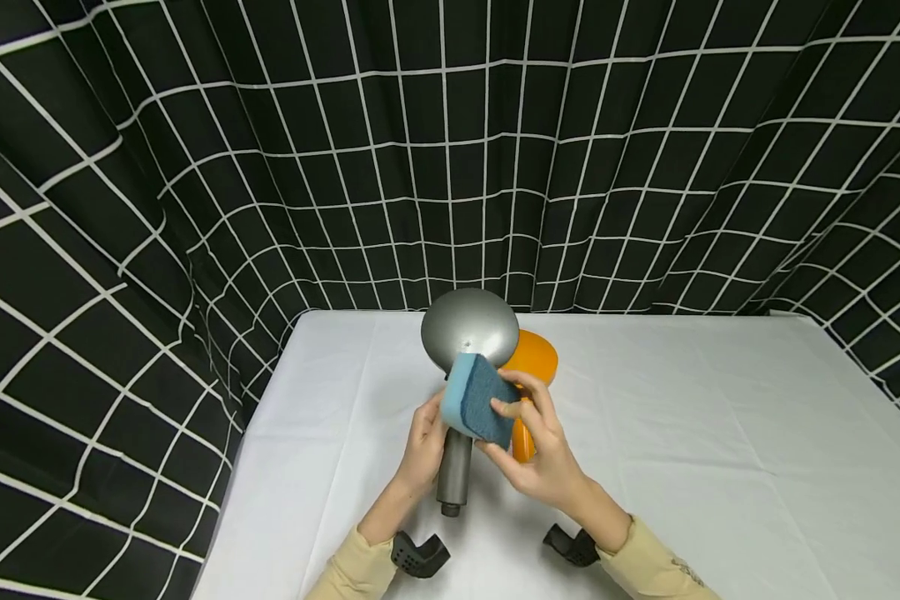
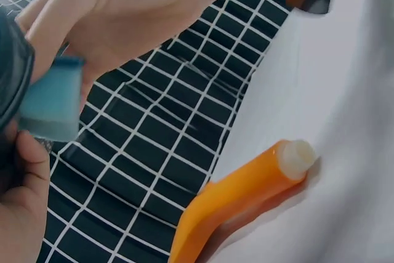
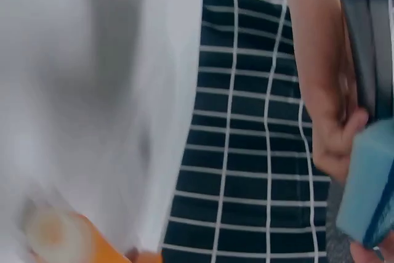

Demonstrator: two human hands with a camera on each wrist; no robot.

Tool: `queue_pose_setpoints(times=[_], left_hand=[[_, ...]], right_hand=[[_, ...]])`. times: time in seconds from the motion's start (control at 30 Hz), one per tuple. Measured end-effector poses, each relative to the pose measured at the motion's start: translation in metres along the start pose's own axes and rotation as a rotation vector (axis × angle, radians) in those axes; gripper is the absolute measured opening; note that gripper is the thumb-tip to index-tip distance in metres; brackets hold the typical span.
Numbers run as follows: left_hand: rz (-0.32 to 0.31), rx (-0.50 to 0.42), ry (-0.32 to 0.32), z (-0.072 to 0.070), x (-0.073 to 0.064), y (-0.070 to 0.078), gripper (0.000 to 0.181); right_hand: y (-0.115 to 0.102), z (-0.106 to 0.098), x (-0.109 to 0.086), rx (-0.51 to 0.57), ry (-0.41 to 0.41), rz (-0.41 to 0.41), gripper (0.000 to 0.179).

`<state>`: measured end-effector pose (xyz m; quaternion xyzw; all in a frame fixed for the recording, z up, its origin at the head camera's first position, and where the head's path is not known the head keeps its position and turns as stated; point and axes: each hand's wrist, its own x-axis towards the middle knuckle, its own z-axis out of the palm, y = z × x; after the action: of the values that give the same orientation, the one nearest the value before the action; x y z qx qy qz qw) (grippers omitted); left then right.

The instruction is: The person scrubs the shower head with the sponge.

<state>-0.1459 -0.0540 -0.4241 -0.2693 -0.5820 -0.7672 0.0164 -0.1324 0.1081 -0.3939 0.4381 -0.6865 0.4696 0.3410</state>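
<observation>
A grey shower head [image 1: 470, 323] with a round disc and a thick handle is held up over the table. My left hand [image 1: 420, 446] grips it around the upper handle, partly hidden behind the sponge. In my right hand [image 1: 543, 458] is a two-layer sponge [image 1: 487, 404], light blue with a dark blue scouring side, pinched between thumb and fingers. It overlaps the neck of the shower head; whether they touch cannot be told. The left wrist view also catches the sponge [image 2: 52, 100], and in the right wrist view the grey handle [image 3: 372, 47] shows beside the left fingers.
Behind the hands, an orange shower-head-shaped thing [image 1: 534, 354] with a whitish handle end [image 2: 297, 157] lies on the white-covered table [image 1: 682, 433]. Black curtains [image 1: 480, 167] with a white grid border the table's back and sides. Dark curved mounts [image 1: 420, 557] sit at both wrists.
</observation>
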Motion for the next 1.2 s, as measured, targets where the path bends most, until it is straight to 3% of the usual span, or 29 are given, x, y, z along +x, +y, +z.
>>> queue_pose_setpoints(times=[0.13, 0.3, 0.4, 0.47, 0.57, 0.67, 0.77, 0.97, 1.07, 1.2], left_hand=[[-0.034, -0.002, 0.062, 0.001, 0.001, 0.013, 0.03], [-0.091, 0.1, 0.16, 0.0, 0.006, 0.029, 0.035], [-0.073, 0.134, 0.191, -0.007, 0.007, 0.021, 0.032], [-0.059, 0.132, 0.213, -0.013, 0.007, 0.01, 0.03], [-0.047, 0.104, 0.248, -0.023, 0.009, -0.009, 0.029], [-0.091, 0.115, 0.289, -0.03, 0.009, -0.02, 0.03], [-0.148, 0.147, 0.324, -0.04, 0.008, -0.034, 0.033], [-0.249, 0.175, 0.369, -0.057, 0.005, -0.06, 0.035], [-0.282, 0.183, 0.375, -0.06, 0.005, -0.067, 0.035], [-0.308, 0.199, 0.378, -0.057, 0.006, -0.064, 0.033]], right_hand=[[-0.005, 0.006, -0.023, 0.003, -0.123, -0.07, 0.033], [-0.015, 0.007, -0.048, -0.008, -0.299, -0.154, 0.029], [-0.018, 0.003, -0.051, -0.009, -0.337, -0.144, 0.032], [-0.017, -0.003, -0.047, -0.023, -0.304, -0.104, 0.036], [-0.006, -0.016, -0.042, -0.072, -0.187, 0.037, 0.046], [0.009, -0.033, -0.041, -0.193, -0.068, 0.23, 0.051], [0.021, -0.049, -0.045, -0.343, -0.031, 0.42, 0.051], [0.034, -0.064, -0.058, -0.554, -0.098, 0.756, 0.05], [0.038, -0.066, -0.063, -0.621, -0.152, 0.83, 0.051], [0.041, -0.067, -0.067, -0.698, -0.228, 0.856, 0.052]])
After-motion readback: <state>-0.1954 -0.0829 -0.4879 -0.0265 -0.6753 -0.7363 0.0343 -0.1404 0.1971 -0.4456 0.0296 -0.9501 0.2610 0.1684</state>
